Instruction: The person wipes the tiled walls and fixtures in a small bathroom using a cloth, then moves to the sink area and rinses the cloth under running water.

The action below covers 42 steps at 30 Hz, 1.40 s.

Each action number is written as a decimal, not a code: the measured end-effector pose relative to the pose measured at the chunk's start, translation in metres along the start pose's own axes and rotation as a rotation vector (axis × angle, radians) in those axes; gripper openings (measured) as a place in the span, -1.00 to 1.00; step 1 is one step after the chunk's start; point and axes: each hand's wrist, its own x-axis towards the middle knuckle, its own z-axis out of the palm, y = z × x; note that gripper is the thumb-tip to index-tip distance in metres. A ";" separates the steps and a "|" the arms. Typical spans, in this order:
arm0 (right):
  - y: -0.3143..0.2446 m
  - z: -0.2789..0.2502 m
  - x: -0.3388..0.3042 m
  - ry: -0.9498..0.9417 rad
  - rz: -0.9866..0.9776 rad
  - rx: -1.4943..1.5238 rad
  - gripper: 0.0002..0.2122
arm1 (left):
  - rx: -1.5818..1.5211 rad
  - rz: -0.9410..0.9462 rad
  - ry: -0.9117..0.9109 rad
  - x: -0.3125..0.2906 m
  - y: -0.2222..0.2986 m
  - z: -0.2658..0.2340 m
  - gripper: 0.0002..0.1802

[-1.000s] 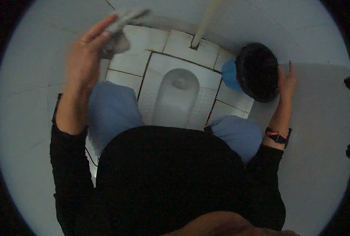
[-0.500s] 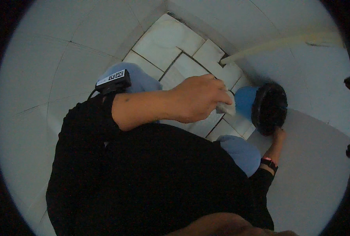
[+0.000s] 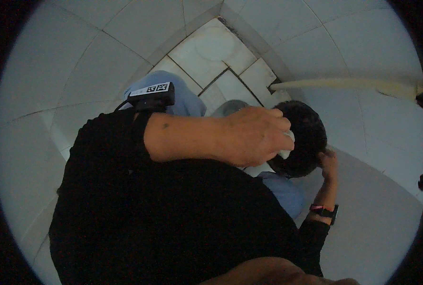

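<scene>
My left hand (image 3: 259, 137) is closed on a small whitish pad (image 3: 286, 145); only its edge shows past the fingers. The pad is at the near left side of a black round vessel (image 3: 306, 137), and I cannot tell whether it touches it. My right hand (image 3: 328, 162) grips the vessel's right edge with bent fingers. The vessel is held tilted above the floor, and its dark face hides detail. Beyond my left hand, a greyish round thing (image 3: 229, 107) is partly covered by the hand; its kind is unclear.
Pale floor tiles (image 3: 211, 45) with dark joints run into a corner between light tiled walls (image 3: 126, 35). A yellowish pipe (image 3: 335, 84) runs along the right wall. My knees (image 3: 173, 80) in blue trousers flank the work area.
The black vessel has come left and turned, so its blue side no longer shows. My left hand has moved right and down with the pad, up against the vessel. The greyish round thing has come into view.
</scene>
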 end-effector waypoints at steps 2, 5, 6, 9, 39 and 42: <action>-0.040 0.025 0.013 -0.041 -0.067 0.003 -0.80 | -0.026 -0.008 -0.026 -0.004 0.002 -0.003 -0.65; -0.093 0.080 0.046 -0.192 -0.073 0.148 -0.83 | -0.034 0.049 0.054 -0.007 0.004 -0.005 -0.67; -0.108 0.102 0.056 -0.208 -0.084 0.187 -0.83 | -0.042 0.037 0.056 -0.009 0.003 -0.006 -0.67; -0.155 0.166 0.090 -0.231 -0.153 0.234 -0.82 | -0.032 -0.015 0.044 -0.008 0.000 -0.003 -0.68; -0.100 0.048 -0.107 0.164 -0.228 0.878 -0.65 | -0.678 -1.188 1.060 0.162 -0.219 0.134 -0.69; -0.090 0.043 -0.114 0.181 -0.206 0.859 -0.65 | -0.747 -1.173 1.086 0.174 -0.248 0.141 -0.68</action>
